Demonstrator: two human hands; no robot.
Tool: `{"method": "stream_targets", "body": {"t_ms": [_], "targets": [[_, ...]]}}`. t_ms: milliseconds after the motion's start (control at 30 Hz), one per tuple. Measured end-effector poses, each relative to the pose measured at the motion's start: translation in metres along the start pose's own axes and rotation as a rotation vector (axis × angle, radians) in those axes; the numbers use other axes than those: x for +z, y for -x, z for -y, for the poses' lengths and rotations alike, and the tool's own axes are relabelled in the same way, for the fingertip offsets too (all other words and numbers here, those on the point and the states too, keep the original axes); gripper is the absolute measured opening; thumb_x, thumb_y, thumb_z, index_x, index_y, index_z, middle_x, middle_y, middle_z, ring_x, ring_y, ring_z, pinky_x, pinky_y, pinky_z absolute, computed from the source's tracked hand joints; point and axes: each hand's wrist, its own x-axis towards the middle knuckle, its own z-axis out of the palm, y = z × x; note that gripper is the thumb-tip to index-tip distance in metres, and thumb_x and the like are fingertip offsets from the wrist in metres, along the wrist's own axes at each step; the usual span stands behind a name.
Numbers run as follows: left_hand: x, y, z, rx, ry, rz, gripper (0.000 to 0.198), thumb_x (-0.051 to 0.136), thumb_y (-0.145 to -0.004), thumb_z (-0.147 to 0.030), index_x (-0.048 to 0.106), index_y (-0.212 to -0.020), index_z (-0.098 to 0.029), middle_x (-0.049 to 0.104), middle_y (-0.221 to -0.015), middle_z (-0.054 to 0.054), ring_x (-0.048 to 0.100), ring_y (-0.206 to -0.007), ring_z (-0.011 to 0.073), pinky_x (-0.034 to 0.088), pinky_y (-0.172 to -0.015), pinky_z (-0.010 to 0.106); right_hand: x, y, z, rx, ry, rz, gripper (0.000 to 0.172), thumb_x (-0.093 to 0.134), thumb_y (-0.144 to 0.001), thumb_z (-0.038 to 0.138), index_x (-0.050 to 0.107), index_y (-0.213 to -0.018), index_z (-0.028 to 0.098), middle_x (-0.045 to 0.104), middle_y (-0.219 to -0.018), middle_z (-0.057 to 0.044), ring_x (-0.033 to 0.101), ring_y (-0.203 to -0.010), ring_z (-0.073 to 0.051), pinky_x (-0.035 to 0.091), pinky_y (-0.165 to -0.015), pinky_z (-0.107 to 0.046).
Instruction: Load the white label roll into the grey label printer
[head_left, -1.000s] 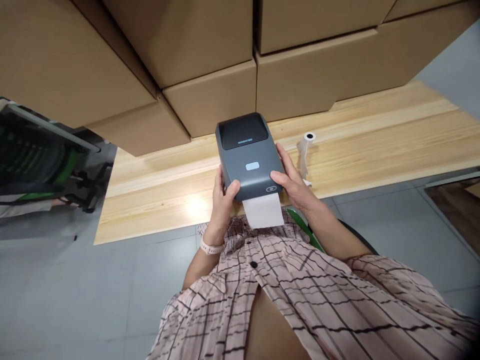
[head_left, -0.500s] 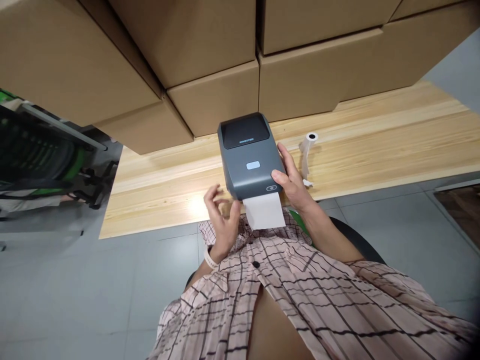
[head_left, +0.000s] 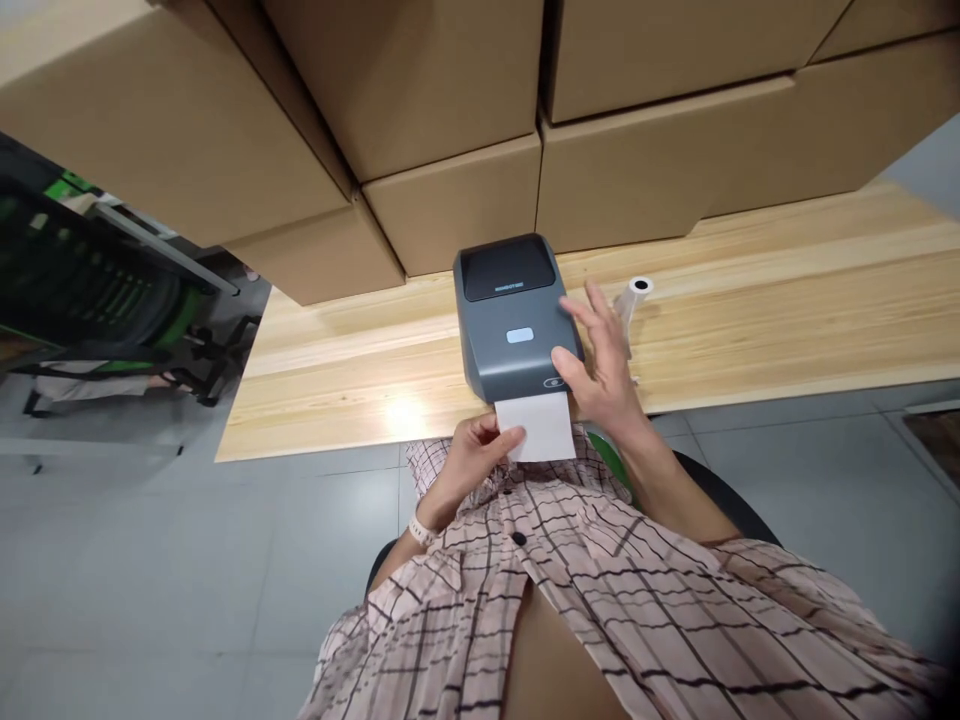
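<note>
A dark grey label printer [head_left: 510, 320] with a black window and a pale button stands near the front edge of the wooden table. White label paper [head_left: 541, 428] sticks out of its front slot and hangs past the edge. My left hand [head_left: 476, 455] pinches the paper's left side, thumb on top and fingers underneath. At the printer's right front corner is my right hand [head_left: 604, 375], its fingers spread and holding nothing. Beyond that hand lies a small white paper roll [head_left: 639, 287], its loose strip partly hidden behind the hand.
Large cardboard boxes [head_left: 450, 205] are stacked along the back of the wooden table [head_left: 337, 370]. On the left, a black and green office chair [head_left: 82, 270] stands on the grey tiled floor [head_left: 187, 570].
My left hand has come in from beside the printer and taken hold of the label paper. My right hand has let go of the printer's side and lifted, fingers apart.
</note>
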Motion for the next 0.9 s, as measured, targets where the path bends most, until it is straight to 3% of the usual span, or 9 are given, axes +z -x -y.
{"method": "stream_targets", "body": {"t_ms": [67, 133, 300, 400, 500, 567, 700, 800, 900], "targets": [[-0.009, 0.002, 0.003, 0.076, -0.096, -0.085, 0.055, 0.083, -0.084, -0.066, 0.068, -0.062, -0.019, 0.063, -0.057, -0.001, 0.052, -0.052, 0.0101, 0.041, -0.053, 0.024, -0.013, -0.007, 0.014, -0.099, 0.183, 0.019, 0.042, 0.049, -0.109, 0.045, 0.065, -0.147, 0.039, 0.033, -0.182, 0.004, 0.023, -0.17, -0.043, 0.024, -0.133, -0.077], [-0.019, 0.003, 0.002, 0.17, -0.164, -0.217, 0.052, 0.078, -0.089, -0.065, 0.069, -0.066, -0.019, 0.065, -0.061, 0.0, 0.053, -0.055, 0.011, 0.043, -0.055, 0.025, -0.023, -0.016, 0.025, -0.183, 0.283, 0.079, 0.037, 0.049, -0.109, 0.047, 0.075, -0.134, 0.04, 0.039, -0.178, 0.008, 0.025, -0.169, -0.045, 0.019, -0.133, -0.08], [-0.034, -0.003, -0.007, 0.368, -0.228, -0.471, 0.037, 0.071, -0.099, -0.055, 0.078, -0.085, -0.021, 0.075, -0.078, 0.003, 0.066, -0.07, 0.0155, 0.053, -0.068, 0.028, -0.025, -0.042, 0.036, -0.318, 0.353, 0.234, 0.037, 0.048, -0.112, 0.051, 0.079, -0.117, 0.032, 0.063, -0.162, 0.001, 0.036, -0.166, -0.038, 0.019, -0.135, -0.075], [-0.031, -0.014, -0.005, 0.528, -0.261, -0.559, 0.03, 0.069, -0.102, -0.05, 0.079, -0.113, -0.023, 0.08, -0.111, 0.007, 0.074, -0.1, 0.0204, 0.06, -0.086, 0.033, -0.021, -0.043, 0.03, -0.338, 0.293, 0.265, 0.036, 0.048, -0.112, 0.05, 0.078, -0.112, 0.031, 0.069, -0.156, 0.0, 0.039, -0.165, -0.035, 0.016, -0.136, -0.074], [-0.021, -0.022, 0.003, 0.607, -0.263, -0.504, 0.051, 0.069, -0.103, -0.049, 0.063, -0.149, -0.028, 0.066, -0.153, 0.012, 0.065, -0.14, 0.028, 0.057, -0.112, 0.044, -0.019, -0.023, 0.015, -0.248, 0.124, 0.181, 0.041, 0.05, -0.11, 0.059, 0.072, -0.135, 0.033, 0.053, -0.171, -0.002, 0.036, -0.167, -0.035, 0.019, -0.137, -0.072], [-0.015, -0.024, 0.01, 0.575, -0.233, -0.406, 0.062, 0.067, -0.105, -0.049, 0.05, -0.162, -0.031, 0.054, -0.168, 0.012, 0.056, -0.152, 0.0315, 0.052, -0.122, 0.048, -0.018, -0.003, 0.005, -0.1, -0.041, 0.096, 0.055, 0.05, -0.109, 0.063, 0.056, -0.157, 0.036, 0.038, -0.18, -0.003, 0.033, -0.168, -0.034, 0.026, -0.136, -0.069], [-0.009, -0.022, 0.02, 0.57, -0.234, -0.31, 0.068, 0.06, -0.109, -0.05, 0.037, -0.171, -0.038, 0.035, -0.181, 0.007, 0.037, -0.166, 0.033, 0.036, -0.136, 0.051, -0.01, 0.026, -0.006, 0.134, -0.285, 0.043, 0.063, 0.041, -0.113, 0.061, 0.037, -0.172, 0.04, 0.037, -0.181, -0.001, 0.029, -0.17, -0.029, 0.028, -0.139, -0.062], [-0.008, -0.022, 0.024, 0.649, -0.338, -0.347, 0.067, 0.054, -0.111, -0.05, 0.032, -0.173, -0.04, 0.029, -0.184, 0.003, 0.019, -0.173, 0.032, 0.019, -0.142, 0.055, -0.006, 0.031, -0.006, 0.141, -0.309, 0.062, 0.067, 0.037, -0.111, 0.068, 0.037, -0.172, 0.04, 0.037, -0.18, 0.001, 0.026, -0.171, -0.031, 0.022, -0.141, -0.062], [-0.008, -0.024, 0.021, 0.673, -0.377, -0.384, 0.063, 0.052, -0.111, -0.051, 0.036, -0.172, -0.041, 0.031, -0.183, 0.002, 0.011, -0.175, 0.0313, 0.019, -0.142, 0.058, -0.012, 0.028, -0.002, 0.151, -0.309, 0.1, 0.072, 0.033, -0.108, 0.076, 0.035, -0.173, 0.044, 0.035, -0.181, 0.004, 0.025, -0.171, -0.033, 0.023, -0.14, -0.066]]}}
